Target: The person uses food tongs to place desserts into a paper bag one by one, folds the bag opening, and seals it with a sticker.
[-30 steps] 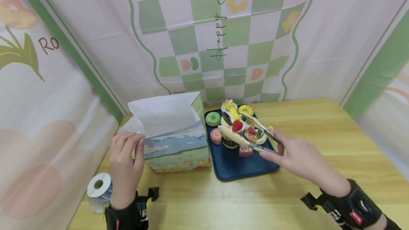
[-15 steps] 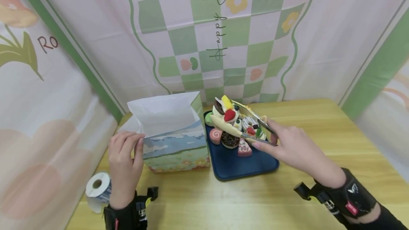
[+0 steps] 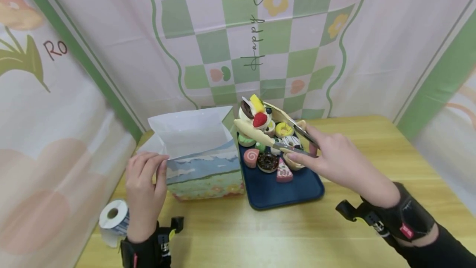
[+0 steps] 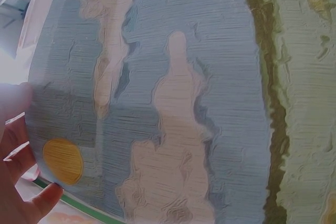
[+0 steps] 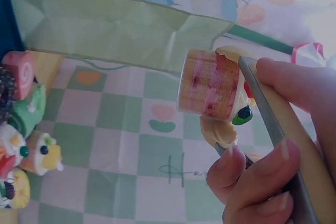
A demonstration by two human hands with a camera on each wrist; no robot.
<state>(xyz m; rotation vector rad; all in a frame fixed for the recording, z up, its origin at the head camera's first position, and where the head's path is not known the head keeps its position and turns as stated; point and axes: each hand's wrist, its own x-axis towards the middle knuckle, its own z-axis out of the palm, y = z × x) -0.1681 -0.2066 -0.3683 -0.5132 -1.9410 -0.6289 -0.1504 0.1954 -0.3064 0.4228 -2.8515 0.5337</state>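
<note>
My left hand (image 3: 146, 191) pinches the top edge of a printed paper bag (image 3: 208, 173), whose mouth stands open. In the left wrist view the bag's side (image 4: 157, 103) fills most of the picture, fingertips at its edge. My right hand (image 3: 336, 162) grips a pair of tongs (image 3: 293, 150) with cream-coloured tips. Between those tips is a small round cake (image 5: 210, 85) topped with cream, a strawberry and yellow fruit, raised above the tray just right of the bag's mouth. The dark blue tray (image 3: 286, 195) carries the other sweets.
On the tray sit a chocolate doughnut (image 3: 267, 162), a pink roll (image 3: 251, 158), a pink cake slice (image 3: 284, 171), a yellow doughnut (image 3: 284, 130) and several others. A label roll (image 3: 113, 216) lies left of my left hand. A printed curtain (image 3: 275, 53) hangs behind the table.
My right hand has lifted the cake in the tongs up from the tray and carried it left toward the bag. My left hand has stayed on the bag's edge.
</note>
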